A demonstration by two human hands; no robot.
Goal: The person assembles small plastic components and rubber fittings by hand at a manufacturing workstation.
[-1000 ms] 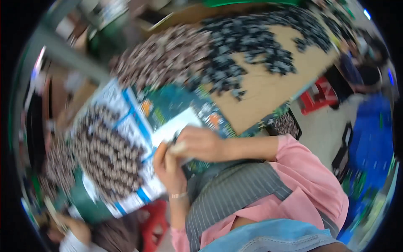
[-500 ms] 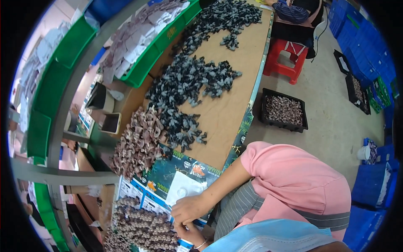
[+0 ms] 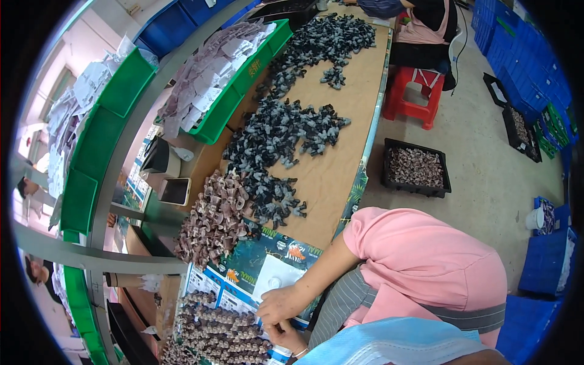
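My right hand [image 3: 278, 304] is closed, its fingers curled down over my left. Just below it is my left hand [image 3: 286, 336], wearing a bracelet, with its fingers drawn together. Whatever the two hold between them is too small or hidden to make out. Beside them, rows of small brown-grey moulded figures [image 3: 225, 334] lie on printed sheets. Past my right hand is a white paper [image 3: 286, 267] with a small round white piece [image 3: 274, 283] on it. Farther up the table sit a heap of brownish-pink moulded pieces [image 3: 213, 216] and a spread of black-and-grey pieces [image 3: 267, 143].
Green bins [image 3: 213, 125] of flat pale pieces stand along the left, beside a grey metal frame [image 3: 140, 261]. On the floor at right are a black crate [image 3: 417, 191] of brown pieces, a red stool [image 3: 398, 112] under another person [image 3: 426, 33], and stacked blue crates [image 3: 526, 67].
The whole view has shifted a little, so the table and piles appear lower and farther right. My hands stay close together, with their fingers slightly changed.
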